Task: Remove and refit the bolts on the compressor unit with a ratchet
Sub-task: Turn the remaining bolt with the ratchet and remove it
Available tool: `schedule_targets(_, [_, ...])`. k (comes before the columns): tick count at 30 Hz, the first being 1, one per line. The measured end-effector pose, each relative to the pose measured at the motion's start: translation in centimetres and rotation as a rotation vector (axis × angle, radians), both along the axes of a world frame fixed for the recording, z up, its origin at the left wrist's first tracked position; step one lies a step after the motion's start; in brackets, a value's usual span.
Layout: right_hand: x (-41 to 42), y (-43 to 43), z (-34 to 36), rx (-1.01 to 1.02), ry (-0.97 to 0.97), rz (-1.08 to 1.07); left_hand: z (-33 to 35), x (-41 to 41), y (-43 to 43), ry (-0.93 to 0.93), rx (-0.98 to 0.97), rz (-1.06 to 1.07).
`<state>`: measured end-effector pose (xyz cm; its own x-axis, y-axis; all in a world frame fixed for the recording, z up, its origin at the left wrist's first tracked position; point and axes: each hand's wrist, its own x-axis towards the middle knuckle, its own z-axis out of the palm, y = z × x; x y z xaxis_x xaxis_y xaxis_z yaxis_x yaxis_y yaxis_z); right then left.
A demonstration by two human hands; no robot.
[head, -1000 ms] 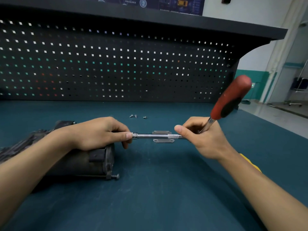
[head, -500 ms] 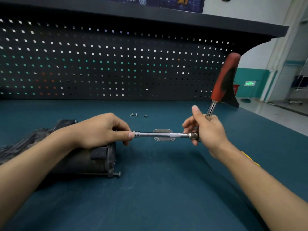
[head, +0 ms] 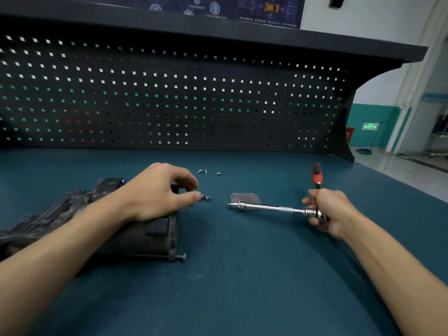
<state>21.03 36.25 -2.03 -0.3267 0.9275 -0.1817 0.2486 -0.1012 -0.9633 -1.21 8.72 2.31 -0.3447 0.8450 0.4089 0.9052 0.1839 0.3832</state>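
Both hands show: right hand grips the red-handled chrome ratchet at its head, bar crosswise above the bench, tip pointing left. Left hand curls over the dark metal compressor unit; whether it pinches the small silver bolts is unclear.

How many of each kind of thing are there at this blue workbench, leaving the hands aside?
Compressor unit: 1
Ratchet: 1
Metal plate: 1
Loose bolts: 5 (three at the back, two nearer the unit)
Total: 8
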Motion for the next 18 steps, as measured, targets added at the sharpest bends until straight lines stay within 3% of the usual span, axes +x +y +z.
schedule_targets(4, [-0.1,0.1,-0.5,0.007,-0.058,0.02,0.5,0.9,-0.8,-0.011,0.019,0.082])
schedule_targets(8, [0.1,-0.4,-0.4,0.149,-0.258,0.053,0.6,1.0,-1.0,-0.045,0.006,0.093])
schedule_targets(12, [0.0,-0.8,-0.2,0.205,-0.338,0.084,0.4,0.7,-0.9,-0.075,-0.012,0.069])
schedule_targets(18, [-0.2,-0.8,-0.2,0.108,-0.243,0.101,0.1,0.1,-0.6,-0.074,-0.023,0.005])
